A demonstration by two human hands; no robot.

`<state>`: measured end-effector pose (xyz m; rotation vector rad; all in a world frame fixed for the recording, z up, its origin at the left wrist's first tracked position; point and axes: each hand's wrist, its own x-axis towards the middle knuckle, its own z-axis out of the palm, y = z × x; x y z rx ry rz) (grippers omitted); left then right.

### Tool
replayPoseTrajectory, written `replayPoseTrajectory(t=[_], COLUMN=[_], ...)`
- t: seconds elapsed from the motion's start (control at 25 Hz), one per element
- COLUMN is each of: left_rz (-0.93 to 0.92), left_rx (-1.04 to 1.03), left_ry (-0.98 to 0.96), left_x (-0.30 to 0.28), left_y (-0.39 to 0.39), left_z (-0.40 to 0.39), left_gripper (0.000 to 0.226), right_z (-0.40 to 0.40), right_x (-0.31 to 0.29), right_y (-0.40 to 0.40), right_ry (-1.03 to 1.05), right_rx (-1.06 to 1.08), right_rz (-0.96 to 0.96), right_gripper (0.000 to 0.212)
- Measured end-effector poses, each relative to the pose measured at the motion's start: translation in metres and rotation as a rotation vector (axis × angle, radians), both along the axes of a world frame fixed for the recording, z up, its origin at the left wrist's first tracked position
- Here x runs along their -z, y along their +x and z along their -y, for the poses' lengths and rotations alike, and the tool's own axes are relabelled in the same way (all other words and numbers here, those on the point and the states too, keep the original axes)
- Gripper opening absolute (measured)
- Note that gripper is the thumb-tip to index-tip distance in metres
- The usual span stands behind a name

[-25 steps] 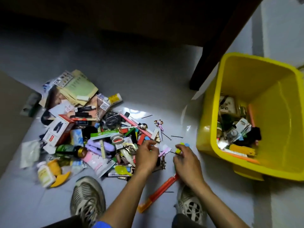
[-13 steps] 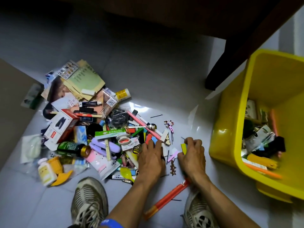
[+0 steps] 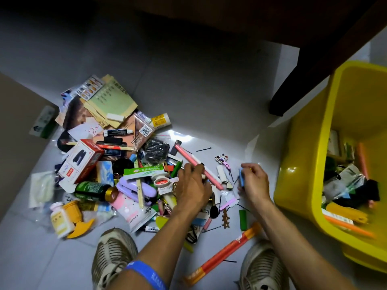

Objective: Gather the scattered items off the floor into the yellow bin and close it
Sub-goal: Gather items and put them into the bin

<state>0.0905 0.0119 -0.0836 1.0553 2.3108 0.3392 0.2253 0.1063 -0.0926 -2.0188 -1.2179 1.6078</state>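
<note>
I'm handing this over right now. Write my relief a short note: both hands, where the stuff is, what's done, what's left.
Left hand: down in the pile, fingers curled around small bits; exactly what it holds is hidden.
Right hand: raised off the floor, pinching a small blue piece.
Yellow bin: to the right, open, partly filled; no lid in view.
Done: some items are binned.
Left: drop the blue piece in, clear the pile plus the orange tube between the shoes, then close the bin.

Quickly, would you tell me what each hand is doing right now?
Left hand: fingers curled down in the pile by the long pink stick; what it grips cannot be told.
Right hand: pinches a small flat blue piece.
</note>
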Motion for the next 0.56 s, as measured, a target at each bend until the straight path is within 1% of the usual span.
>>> replayPoseTrajectory(t=[0.04, 0.08, 0.12, 0.2, 0.24, 0.28, 0.32, 0.4, 0.44, 0.56], left_rz=[-0.026, -0.012, 0.069, 0.309, 0.408, 0.487, 0.556, 0.667, 0.699, 0.773], left_rx=[-0.049, -0.122, -0.215, -0.387, -0.442, -0.483, -0.522, -0.618, -0.668, -0.771], left_ry=[0.024, 0.024, 0.008, -0.016, -0.011, 0.021, 0.078, 0.207, 0.259, 0.374], left_x=[0.002, 0.004, 0.005, 0.006, 0.006, 0.007, 0.007, 0.008, 0.008, 0.004], left_y=[0.002, 0.004, 0.006, 0.009, 0.01, 0.011, 0.013, 0.019, 0.02, 0.022], left_z=[0.006, 0.01, 0.011, -0.002, -0.01, -0.019, -0.025, -0.027, -0.024, -0.016], left_gripper=[0.044, 0.049, 0.054, 0.058, 0.055, 0.05, 0.042, 0.027, 0.021, 0.016], right_z=[-0.003, -0.003, 0.002, 0.018, 0.027, 0.033, 0.037, 0.04, 0.043, 0.049], right_x=[0.003, 0.005, 0.006, 0.01, 0.012, 0.014, 0.016, 0.017, 0.015, 0.003], right_y=[-0.007, -0.015, -0.025, -0.044, -0.052, -0.056, -0.06, -0.062, -0.061, -0.057], right_ry=[0.109, 0.198, 0.247, 0.221, 0.178, 0.136, 0.098, 0.011, -0.031, -0.074], right_rx=[-0.11, -0.236, -0.354, -0.512, -0.544, -0.542, -0.495, -0.305, -0.21, -0.024], right_rz=[0.121, 0.21, 0.249, 0.204, 0.165, 0.127, 0.082, -0.049, -0.128, -0.354], right_gripper=[0.025, 0.028, 0.031, 0.034, 0.034, 0.032, 0.029, 0.019, 0.017, 0.024])
